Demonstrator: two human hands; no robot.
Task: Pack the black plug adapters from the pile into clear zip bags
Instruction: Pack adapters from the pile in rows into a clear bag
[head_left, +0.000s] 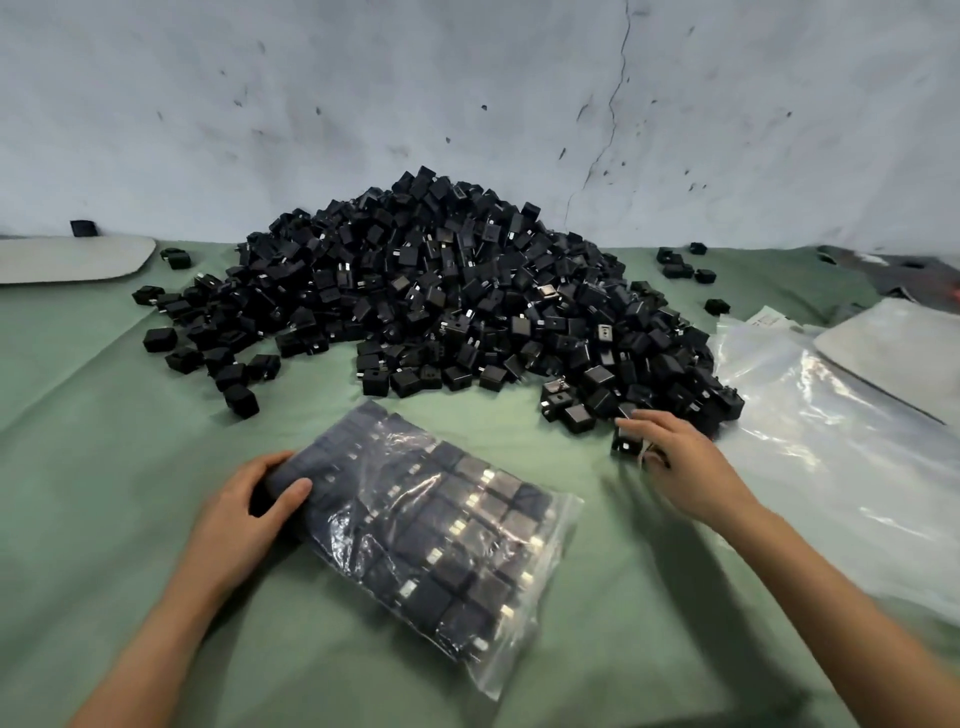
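My left hand grips the left end of the zip bag, thumb on top and fingers curled round its edge. The bag lies flat on the green-covered bench, packed with rows of black adapters. My right hand is at the near right edge of the pile, fingers curled round one plug adapter. The pile sits behind the bag, against the wall. Some empty clear bags lie to the right.

The clear zip bag, packed in neat rows, lies slanted before me; the black plug adapters heap behind it.
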